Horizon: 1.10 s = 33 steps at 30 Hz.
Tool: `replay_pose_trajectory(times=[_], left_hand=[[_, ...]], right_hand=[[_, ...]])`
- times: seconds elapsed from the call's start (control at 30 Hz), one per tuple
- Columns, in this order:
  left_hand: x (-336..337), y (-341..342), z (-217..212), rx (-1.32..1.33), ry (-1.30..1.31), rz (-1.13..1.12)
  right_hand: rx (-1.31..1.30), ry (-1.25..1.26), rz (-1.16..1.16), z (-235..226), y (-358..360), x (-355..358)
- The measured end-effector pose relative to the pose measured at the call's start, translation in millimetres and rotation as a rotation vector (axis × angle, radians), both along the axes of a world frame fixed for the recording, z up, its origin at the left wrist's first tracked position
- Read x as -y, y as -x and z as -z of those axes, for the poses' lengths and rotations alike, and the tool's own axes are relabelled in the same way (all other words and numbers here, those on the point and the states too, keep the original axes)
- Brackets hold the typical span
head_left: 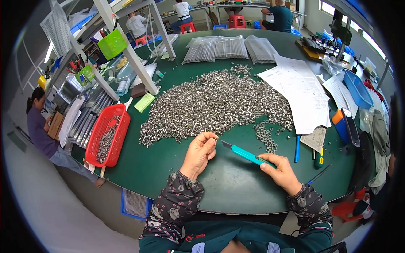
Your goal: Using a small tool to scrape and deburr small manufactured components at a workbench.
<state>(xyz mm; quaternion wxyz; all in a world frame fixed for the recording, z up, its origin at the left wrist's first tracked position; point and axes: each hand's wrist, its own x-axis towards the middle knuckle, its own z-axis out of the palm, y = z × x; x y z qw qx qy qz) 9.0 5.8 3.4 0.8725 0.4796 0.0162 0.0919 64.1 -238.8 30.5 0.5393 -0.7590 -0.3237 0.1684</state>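
Between thumb and forefinger, my left hand (200, 152) pinches a small metal ring (215, 139). A teal utility knife (249, 155) is gripped in my right hand (282, 170); its dark blade points left toward the ring, with a small gap between them. Beyond both hands spreads a large heap of small shiny metal rings (215, 99). A flat cluster of rings (265, 135) lies apart, right of the heap and above the knife. The held ring is partly covered by my fingertips.
A red plastic basket (123, 141) with metal rings stands at left. White papers (301, 90) overlap the heap's right side. Blue pen (297, 148), phone (351, 127) and blue tray (358, 89) lie right. Bagged metal tubes (217, 47) rest at the back; a shelf post (133, 55) rises left.
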Motion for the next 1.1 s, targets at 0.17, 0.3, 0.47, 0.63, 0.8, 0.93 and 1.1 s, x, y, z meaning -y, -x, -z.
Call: replay_pose_trajectory(times=[0.17,0.3,0.47,0.63,0.8,0.93,1.1], left_hand=[[2,1,-1,-0.008,0.013,0.049],[3,2,-1,-0.009,0.002,0.056],[4,1,1,-0.019,-0.038,0.049],[6,3,3,-0.049,-0.033,0.010],[8,3,2,-0.067,-0.020,0.007],[9,3,1,-0.089,-0.023,0.000],[9,3,0,-0.113,-0.030,-0.015]], right_hand=[[0.015,-0.021,-0.020,4,0,-1],[-0.031,0.028,-0.036,-1,1,-2],[-0.006,0.038,-0.030,2,1,-1],[0.164,0.071,0.031,9,1,-3],[0.259,0.098,0.076,8,2,-3],[0.351,0.133,0.103,8,3,-3],[0.460,0.148,0.123,6,5,-3]])
